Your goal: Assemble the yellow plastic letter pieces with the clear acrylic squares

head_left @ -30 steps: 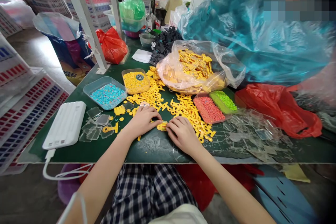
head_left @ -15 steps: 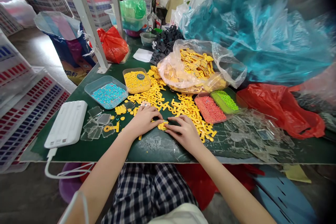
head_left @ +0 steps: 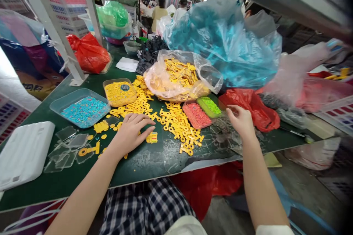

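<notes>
My left hand (head_left: 135, 132) rests low over the green table with its fingers apart, the thumb near a small yellow piece (head_left: 151, 137) that has coloured beads in it. My right hand (head_left: 240, 117) is over the clear plastic plates (head_left: 226, 130), beside the green bead tray (head_left: 211, 107) and a red plastic bag (head_left: 252, 108); its fingers are bent, and whether anything is between them is too small to tell. Loose yellow parts (head_left: 176, 121) spread between the hands. The red bead tray (head_left: 197, 115) lies left of my right hand.
A blue bead tray (head_left: 82, 108) and a yellow bead tray (head_left: 120, 93) stand at the left. Behind are an open bag of yellow parts (head_left: 179, 77), black parts (head_left: 151, 51) and a large blue bag (head_left: 220, 40). A white power bank (head_left: 26, 154) lies front left.
My right hand has left the small yellow piece and moved right to the clear plates. My left hand has opened slightly beside the piece. The view has turned right.
</notes>
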Motion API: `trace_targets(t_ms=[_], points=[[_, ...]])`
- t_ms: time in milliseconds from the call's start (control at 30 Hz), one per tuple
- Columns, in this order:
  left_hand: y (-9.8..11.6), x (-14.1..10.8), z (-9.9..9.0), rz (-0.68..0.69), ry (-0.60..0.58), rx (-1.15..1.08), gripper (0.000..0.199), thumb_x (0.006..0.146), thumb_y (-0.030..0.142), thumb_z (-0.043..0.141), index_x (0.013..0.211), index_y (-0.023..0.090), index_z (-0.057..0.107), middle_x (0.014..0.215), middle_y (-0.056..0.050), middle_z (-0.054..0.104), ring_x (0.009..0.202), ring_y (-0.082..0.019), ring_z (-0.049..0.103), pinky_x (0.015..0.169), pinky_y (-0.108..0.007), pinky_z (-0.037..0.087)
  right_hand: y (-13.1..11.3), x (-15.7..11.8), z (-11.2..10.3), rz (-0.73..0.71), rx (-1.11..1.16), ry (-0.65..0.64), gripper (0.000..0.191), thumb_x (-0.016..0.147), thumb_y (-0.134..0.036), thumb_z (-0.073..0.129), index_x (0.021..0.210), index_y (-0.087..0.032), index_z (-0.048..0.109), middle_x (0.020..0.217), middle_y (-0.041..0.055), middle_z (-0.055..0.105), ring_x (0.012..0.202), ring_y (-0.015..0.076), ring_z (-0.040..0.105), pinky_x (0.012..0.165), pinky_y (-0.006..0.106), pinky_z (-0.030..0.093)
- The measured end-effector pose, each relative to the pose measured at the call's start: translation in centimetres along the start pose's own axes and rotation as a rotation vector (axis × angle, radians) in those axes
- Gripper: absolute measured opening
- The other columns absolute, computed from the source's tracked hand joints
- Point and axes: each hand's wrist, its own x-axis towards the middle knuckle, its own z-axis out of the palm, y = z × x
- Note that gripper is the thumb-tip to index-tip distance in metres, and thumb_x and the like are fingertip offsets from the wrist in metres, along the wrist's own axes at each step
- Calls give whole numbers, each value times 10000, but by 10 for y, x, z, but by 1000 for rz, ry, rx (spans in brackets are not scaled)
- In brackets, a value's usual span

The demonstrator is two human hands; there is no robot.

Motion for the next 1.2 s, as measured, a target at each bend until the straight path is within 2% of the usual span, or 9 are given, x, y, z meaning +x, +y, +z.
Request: trace_targets(t_ms=[67,167,267,367,667,933,1067,1133,1200], points=[[1,0,1,42,39,6,341,1024,429,403,1015,225,676,1044,-56,705,984,-219,609,914,-394,367,24,2,-10,54,-39,-40,374,871,-430,479,959,-157,719,885,143,744,792,272,666,743,410,512],[3,1,2,90,63,6,358,1026,433,393,985,226,683,1009,-51,716,945,-215,613,895,-389,362,37,-9,-17,17,-41,-146,326,835,-419,513,873,-170,719,814,116,746,722,253,671,683,372,520],[6,2,4,123,41,-22,362,1022,441,398,964,234,689,989,-43,715,929,-216,608,878,-384,359,34,-22,-14,-85,-29,-231,305,819,-428,557,950,-205,719,968,85,758,895,253,682,822,370,522],[9,2,5,149,31,-58,356,1020,444,410,952,233,689,970,-33,714,904,-210,606,869,-378,357,29,-28,-7,-134,-53,-234,328,834,-442,566,1008,-211,722,1066,97,744,1039,285,646,935,419,479],[7,0,13,70,-35,-127,383,1007,500,405,969,250,694,997,-33,713,947,-213,597,905,-388,367,24,-23,-1,-89,-181,-221,363,880,-459,521,942,-198,765,947,125,761,940,309,672,813,408,482],[14,1,9,41,-144,-182,354,1009,463,414,977,241,687,994,-35,701,968,-218,590,915,-394,366,21,-19,-9,-10,-226,-218,340,868,-425,513,954,-224,773,826,99,740,721,258,646,639,343,436],[15,2,8,29,-142,-161,362,1018,453,397,970,232,680,994,-38,704,965,-211,587,925,-387,362,4,-21,-21,37,-274,-46,408,893,-456,465,977,-192,764,764,120,686,707,265,605,635,356,413],[16,2,8,14,-129,-147,353,1021,434,398,975,226,679,993,-42,706,965,-211,585,927,-385,360,-19,-28,-28,32,-188,30,424,903,-489,460,967,-194,758,730,104,664,690,248,593,632,347,420],[20,2,9,27,-149,-143,337,1024,413,404,989,221,678,998,-43,704,966,-208,585,938,-385,353,-51,-39,-33,-20,5,21,399,906,-507,482,966,-217,750,752,82,678,672,218,590,642,335,442]])
